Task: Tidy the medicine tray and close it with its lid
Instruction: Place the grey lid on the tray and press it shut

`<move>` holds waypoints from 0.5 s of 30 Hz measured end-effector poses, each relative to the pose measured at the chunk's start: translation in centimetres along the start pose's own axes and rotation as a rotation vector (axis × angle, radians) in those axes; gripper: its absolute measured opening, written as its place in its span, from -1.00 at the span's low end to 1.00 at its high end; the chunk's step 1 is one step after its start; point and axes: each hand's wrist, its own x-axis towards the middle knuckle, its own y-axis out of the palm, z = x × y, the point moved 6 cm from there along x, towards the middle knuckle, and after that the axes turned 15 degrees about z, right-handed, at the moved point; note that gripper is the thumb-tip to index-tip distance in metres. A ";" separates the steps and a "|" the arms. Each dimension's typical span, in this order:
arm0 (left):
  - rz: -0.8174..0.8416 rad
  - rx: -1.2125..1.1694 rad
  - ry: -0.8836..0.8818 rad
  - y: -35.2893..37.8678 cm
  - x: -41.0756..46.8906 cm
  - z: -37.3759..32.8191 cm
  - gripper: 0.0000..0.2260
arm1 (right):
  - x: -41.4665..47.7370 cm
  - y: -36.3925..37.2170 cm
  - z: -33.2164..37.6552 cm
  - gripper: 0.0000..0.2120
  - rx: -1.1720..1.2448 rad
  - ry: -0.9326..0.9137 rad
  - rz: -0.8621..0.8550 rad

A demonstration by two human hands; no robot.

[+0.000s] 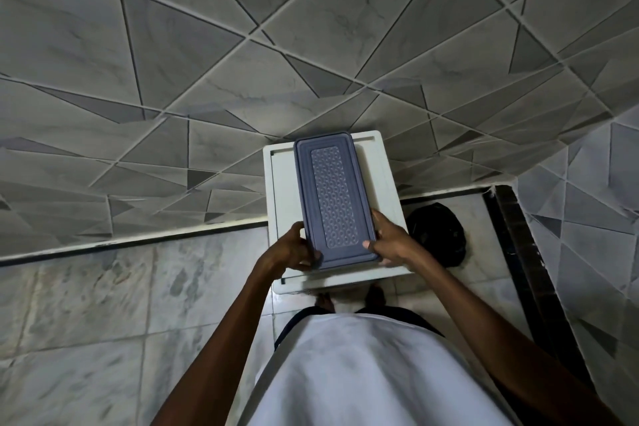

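You have one view only, worn on your head, looking steeply down and forward past your chest. It sits close above the small white counter (387, 183) toward 12 o'clock, tiled wall beyond, floor (103, 322) below.

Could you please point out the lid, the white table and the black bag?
lid (334, 197), head view, its textured centre panel.
white table (383, 183), head view, bare top right of the lid.
black bag (436, 233), head view, its middle.

Left hand (296, 248): fingers curled, thumb on top, gripping the lid's (333, 197) near corner.
Right hand (389, 242): the same, opposite corner.
Arms: both stretched forward.
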 end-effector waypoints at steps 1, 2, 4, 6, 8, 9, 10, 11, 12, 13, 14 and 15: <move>-0.009 -0.019 -0.011 0.4 -0.2 0.6 -0.65 | -0.3 0.3 -0.6 -0.39 0.068 0.024 0.014; -0.039 -0.021 -0.013 0.6 -0.4 1.1 -0.71 | -0.5 0.6 -1.0 -0.45 0.129 0.046 0.016; -0.098 -0.025 0.038 0.4 -0.1 1.7 -0.60 | -0.6 0.9 -1.5 -0.51 0.208 0.061 0.009; -0.142 -0.065 0.074 0.0 0.1 2.0 -0.54 | -0.1 1.1 -1.8 -0.61 0.252 0.056 -0.026; -0.167 -0.123 0.078 -0.3 0.1 2.1 -0.56 | 0.3 1.0 -2.0 -0.69 0.259 0.086 -0.115; -0.182 -0.139 0.077 -0.3 0.2 2.1 -0.56 | 0.4 0.8 -2.2 -0.69 0.256 0.116 -0.164; -0.193 -0.141 0.073 -0.2 0.2 2.0 -0.54 | 0.4 0.7 -2.4 -0.68 0.268 0.142 -0.199; -0.203 -0.138 0.072 -0.2 0.3 2.1 -0.53 | 0.5 0.6 -2.6 -0.68 0.266 0.162 -0.219; -0.216 -0.136 0.069 -0.2 0.4 2.1 -0.52 | 0.7 0.6 -2.8 -0.68 0.265 0.175 -0.234; -0.231 -0.138 0.066 -0.3 0.5 2.3 -0.51 | 0.8 0.6 -2.9 -0.68 0.251 0.188 -0.247; -0.247 -0.144 0.067 -0.4 0.7 2.6 -0.50 | 0.9 0.5 -2.9 -0.69 0.227 0.198 -0.263; -0.262 -0.150 0.077 -0.5 0.8 2.7 -0.50 | 0.9 0.4 -2.9 -0.70 0.192 0.207 -0.281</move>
